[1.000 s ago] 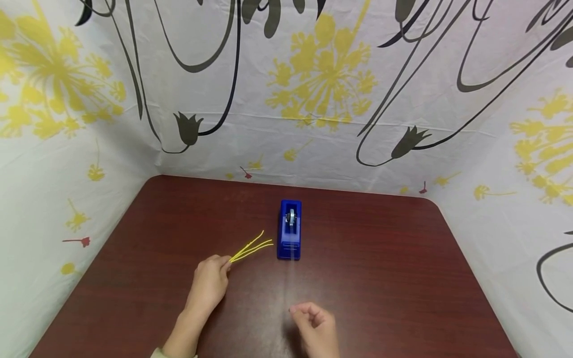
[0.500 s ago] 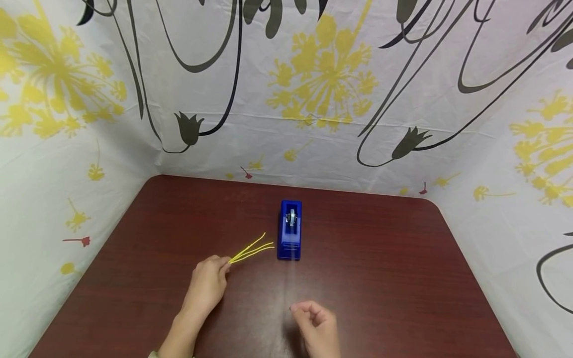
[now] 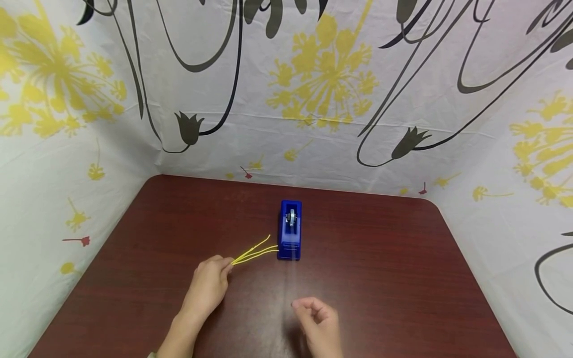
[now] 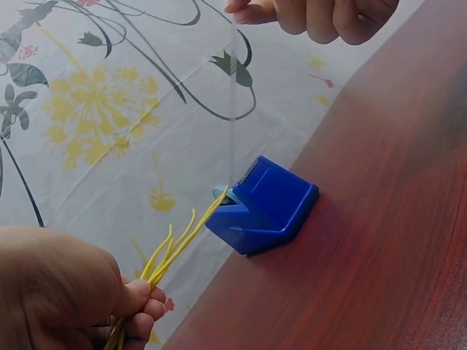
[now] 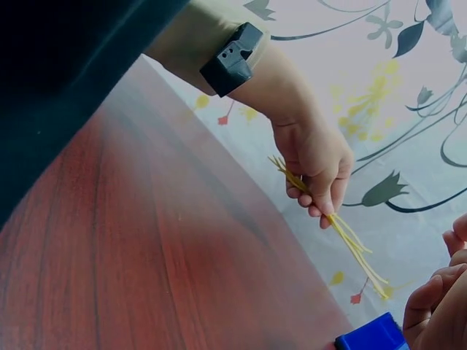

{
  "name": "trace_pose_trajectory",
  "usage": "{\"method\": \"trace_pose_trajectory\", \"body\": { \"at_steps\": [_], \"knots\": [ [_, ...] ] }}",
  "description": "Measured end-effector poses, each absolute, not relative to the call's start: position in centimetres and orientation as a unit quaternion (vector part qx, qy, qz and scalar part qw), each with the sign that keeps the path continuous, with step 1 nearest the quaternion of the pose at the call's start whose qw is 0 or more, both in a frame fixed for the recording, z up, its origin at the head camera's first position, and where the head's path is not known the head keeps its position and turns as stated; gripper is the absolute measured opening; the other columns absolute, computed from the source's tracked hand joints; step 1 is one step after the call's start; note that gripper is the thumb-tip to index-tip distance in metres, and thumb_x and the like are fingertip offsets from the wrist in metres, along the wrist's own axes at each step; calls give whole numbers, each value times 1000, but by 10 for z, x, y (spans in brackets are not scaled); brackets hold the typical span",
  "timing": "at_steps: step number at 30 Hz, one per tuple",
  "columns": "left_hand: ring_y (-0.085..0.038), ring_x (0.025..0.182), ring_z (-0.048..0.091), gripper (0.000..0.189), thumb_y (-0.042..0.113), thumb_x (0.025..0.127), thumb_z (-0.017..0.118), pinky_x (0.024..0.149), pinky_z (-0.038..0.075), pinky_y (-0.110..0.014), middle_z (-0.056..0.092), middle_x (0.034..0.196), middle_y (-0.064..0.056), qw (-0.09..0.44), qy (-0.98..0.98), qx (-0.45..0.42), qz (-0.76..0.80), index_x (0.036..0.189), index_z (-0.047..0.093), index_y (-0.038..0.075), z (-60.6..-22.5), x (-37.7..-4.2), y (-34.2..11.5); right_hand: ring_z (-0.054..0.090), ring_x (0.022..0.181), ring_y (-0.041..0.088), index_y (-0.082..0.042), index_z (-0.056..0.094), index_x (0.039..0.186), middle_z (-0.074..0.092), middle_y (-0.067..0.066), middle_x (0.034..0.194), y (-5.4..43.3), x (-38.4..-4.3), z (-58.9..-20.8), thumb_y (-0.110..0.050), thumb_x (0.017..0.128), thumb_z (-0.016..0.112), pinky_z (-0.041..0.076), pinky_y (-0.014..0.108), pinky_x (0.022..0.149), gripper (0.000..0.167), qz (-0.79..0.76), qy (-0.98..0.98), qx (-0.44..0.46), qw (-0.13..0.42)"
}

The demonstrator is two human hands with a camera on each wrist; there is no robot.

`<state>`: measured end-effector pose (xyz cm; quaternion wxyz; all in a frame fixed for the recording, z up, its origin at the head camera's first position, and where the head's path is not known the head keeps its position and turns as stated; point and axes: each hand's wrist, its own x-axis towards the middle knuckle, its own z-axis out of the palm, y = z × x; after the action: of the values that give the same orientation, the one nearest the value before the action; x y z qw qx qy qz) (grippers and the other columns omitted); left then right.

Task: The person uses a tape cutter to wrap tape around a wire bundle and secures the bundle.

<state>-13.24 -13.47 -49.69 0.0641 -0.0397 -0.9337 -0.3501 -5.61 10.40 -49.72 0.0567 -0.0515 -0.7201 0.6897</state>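
Note:
My left hand [image 3: 209, 283] pinches a small bundle of thin yellow wires [image 3: 255, 252] between thumb and fingers. Their loose ends fan out toward the blue tape dispenser [image 3: 289, 252] and overlap its left edge in the head view. A roll of tape sits in the dispenser, and a clear strip of tape [image 4: 233, 109] stretches from it. The strip's far end is pinched by my right hand [image 3: 319, 323], nearer to my body. In the left wrist view, the wires [image 4: 171, 259] pass close to where the strip leaves the dispenser [image 4: 266, 200]. Short wire tails [image 5: 279, 166] stick out behind the left hand.
Everything is over a dark red-brown wooden table [image 3: 403, 263] with rounded far corners. A white cloth [image 3: 250, 99] printed with yellow flowers and grey stems hangs behind it and at both sides. A black wrist device [image 5: 232, 62] is strapped to the left forearm.
The left hand's wires have shifted slightly right and toward me, so their tips now reach the dispenser's edge. The right hand and dispenser have hardly moved; the tape stays stretched.

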Motion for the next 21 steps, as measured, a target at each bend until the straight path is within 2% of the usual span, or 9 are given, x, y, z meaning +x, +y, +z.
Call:
{"method": "trace_pose_trajectory", "body": {
  "at_steps": [6, 16, 21],
  "knots": [
    [-11, 74, 61, 18, -3, 93, 68, 67, 54, -31, 67, 85, -2, 67, -936, -57, -341, 108, 76, -1, -496, -132, -133, 43, 48, 2, 5, 71, 85, 47, -10, 56, 104, -56, -494, -1, 91, 69, 39, 20, 45, 9, 690, -719, -54, 58],
    [-8, 73, 59, 18, -3, 92, 68, 67, 54, -28, 69, 86, -3, 43, -928, -94, -358, 109, 75, -2, -498, -130, -129, 44, 49, 2, 8, 70, 88, 49, -9, 57, 104, -56, -490, -1, 91, 68, 39, 20, 46, 9, 694, -715, -55, 54],
    [-10, 74, 61, 18, -4, 92, 68, 68, 54, -27, 69, 86, -3, 34, -924, -105, -365, 108, 75, -3, -500, -130, -126, 43, 49, 2, 8, 70, 86, 48, -9, 56, 104, -57, -490, 0, 91, 69, 38, 20, 44, 10, 696, -714, -54, 60]
  ]
}}
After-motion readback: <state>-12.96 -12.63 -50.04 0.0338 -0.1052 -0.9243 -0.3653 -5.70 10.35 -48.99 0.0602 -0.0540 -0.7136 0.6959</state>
